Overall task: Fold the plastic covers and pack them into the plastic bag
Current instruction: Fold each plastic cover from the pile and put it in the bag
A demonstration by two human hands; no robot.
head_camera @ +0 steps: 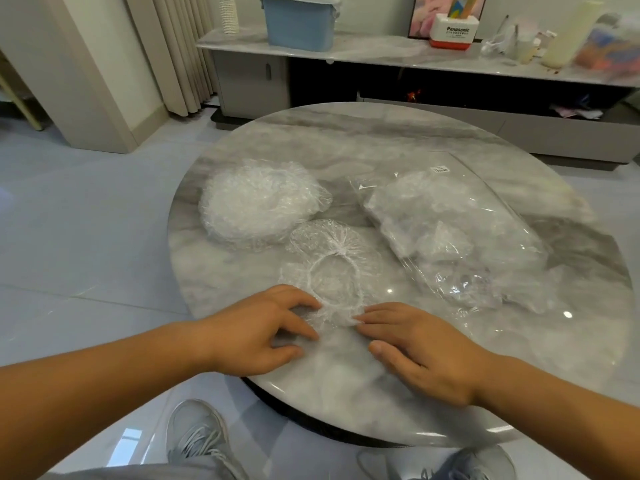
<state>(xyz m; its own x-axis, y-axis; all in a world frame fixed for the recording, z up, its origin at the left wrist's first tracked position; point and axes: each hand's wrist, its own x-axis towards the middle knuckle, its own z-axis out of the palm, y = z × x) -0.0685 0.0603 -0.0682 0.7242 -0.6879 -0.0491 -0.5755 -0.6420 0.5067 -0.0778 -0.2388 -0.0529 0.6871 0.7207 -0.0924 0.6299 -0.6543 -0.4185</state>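
Observation:
A clear plastic cover [332, 271] with an elastic ring lies flat on the round marble table [398, 140], close to its near edge. My left hand [263, 327] rests on the cover's near left edge with its fingers spread and lightly bent. My right hand [419, 351] lies flat beside it, its fingertips touching the crumpled near edge of the cover. A thick pile of plastic covers [256, 202] sits on the left of the table. A clear plastic bag [460, 230] holding folded covers lies on the right.
Behind the table stands a low cabinet [381, 53] with a blue bin [298, 22], a stack of paper cups [228, 13], a white and red box [453, 31] and other clutter. My shoes [197, 441] show on the tiled floor below.

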